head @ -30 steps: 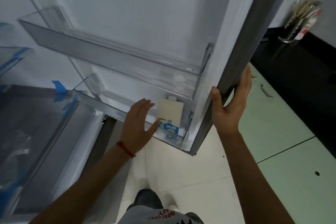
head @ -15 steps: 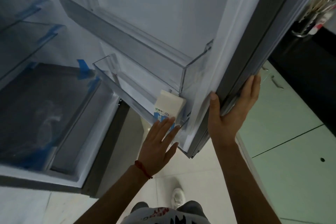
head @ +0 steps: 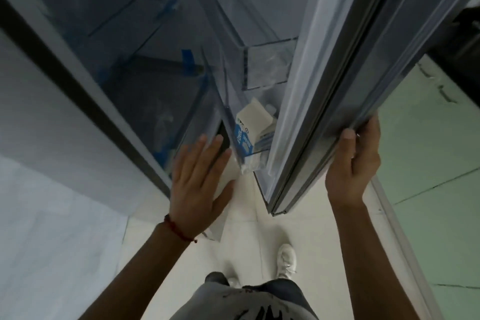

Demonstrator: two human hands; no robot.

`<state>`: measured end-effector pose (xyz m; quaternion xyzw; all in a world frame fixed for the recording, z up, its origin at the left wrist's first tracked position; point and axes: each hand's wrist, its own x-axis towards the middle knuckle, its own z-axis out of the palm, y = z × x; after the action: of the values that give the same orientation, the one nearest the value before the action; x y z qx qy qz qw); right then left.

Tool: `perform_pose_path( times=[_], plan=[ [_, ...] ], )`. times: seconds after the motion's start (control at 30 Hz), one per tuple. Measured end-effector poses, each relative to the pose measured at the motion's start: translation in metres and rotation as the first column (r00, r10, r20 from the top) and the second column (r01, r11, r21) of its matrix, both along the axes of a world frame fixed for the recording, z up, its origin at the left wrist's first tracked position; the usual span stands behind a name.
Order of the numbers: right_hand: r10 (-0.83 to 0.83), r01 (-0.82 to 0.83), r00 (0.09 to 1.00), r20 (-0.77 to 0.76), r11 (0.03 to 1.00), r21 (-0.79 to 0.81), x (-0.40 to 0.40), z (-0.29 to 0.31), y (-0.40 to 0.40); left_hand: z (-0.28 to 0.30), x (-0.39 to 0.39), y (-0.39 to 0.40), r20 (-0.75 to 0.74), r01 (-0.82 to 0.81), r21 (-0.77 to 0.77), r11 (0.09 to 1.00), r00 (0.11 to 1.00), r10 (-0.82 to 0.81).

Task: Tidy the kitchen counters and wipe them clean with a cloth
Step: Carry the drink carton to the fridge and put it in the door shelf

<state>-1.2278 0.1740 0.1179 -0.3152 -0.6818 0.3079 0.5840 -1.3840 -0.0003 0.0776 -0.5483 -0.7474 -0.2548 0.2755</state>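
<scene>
A fridge door [head: 345,65] stands partly open in front of me, its edge toward me. A white and blue carton [head: 250,128] sits in the door's lowest clear bin [head: 265,67]. My left hand [head: 200,184], with a red string at the wrist, is flat with straight fingers just below and left of the carton, in the gap between door and fridge body. My right hand [head: 353,161] holds the door's outer edge, thumb on the inner side and fingers wrapped behind.
The fridge interior [head: 145,65] shows clear shelves and a drawer with blue tape. Pale green cabinet fronts [head: 428,153] and a black counter [head: 465,41] lie to the right. White floor tiles and my shoe [head: 285,260] are below.
The door has swung toward the fridge body, so the gap is much narrower. My left hand has drawn back from the carton and lower. My right hand has kept its hold on the door edge.
</scene>
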Motion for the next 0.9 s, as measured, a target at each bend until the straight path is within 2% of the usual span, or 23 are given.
perform_pose_path(
  times=[0.13,0.27,0.4,0.47,0.7,0.8,0.9],
  plan=[
    [0.07,-0.074,0.993,0.097,0.997,0.035,-0.025,-0.002,-0.032,0.024,-0.03,-0.055,-0.143,-0.088,0.197,0.976,0.983,0.117],
    [0.223,-0.228,0.971,0.084,0.972,0.059,-0.06,-0.016,-0.067,0.034,-0.071,-0.083,-0.05,-0.221,0.336,0.916,0.966,0.252],
    [0.339,-0.337,0.937,0.088,0.941,-0.04,-0.089,-0.025,-0.089,0.026,-0.099,-0.079,0.209,-0.313,0.313,0.897,0.944,0.257],
    [0.393,-0.393,0.913,0.106,0.919,-0.028,-0.101,-0.023,-0.1,0.02,-0.103,-0.072,0.277,-0.326,0.297,0.897,0.929,0.246],
    [0.453,-0.511,0.842,0.292,0.844,0.166,-0.156,-0.026,-0.132,0.013,-0.11,-0.071,0.258,-0.303,0.292,0.907,0.938,0.231],
    [0.433,-0.497,0.85,0.301,0.848,0.183,-0.165,-0.032,-0.136,0.014,-0.11,-0.072,0.275,-0.308,0.278,0.91,0.933,0.231],
    [0.45,-0.512,0.832,0.325,0.848,0.135,-0.157,-0.037,-0.127,0.015,-0.108,-0.074,0.27,-0.312,0.275,0.91,0.933,0.238]
  ],
)
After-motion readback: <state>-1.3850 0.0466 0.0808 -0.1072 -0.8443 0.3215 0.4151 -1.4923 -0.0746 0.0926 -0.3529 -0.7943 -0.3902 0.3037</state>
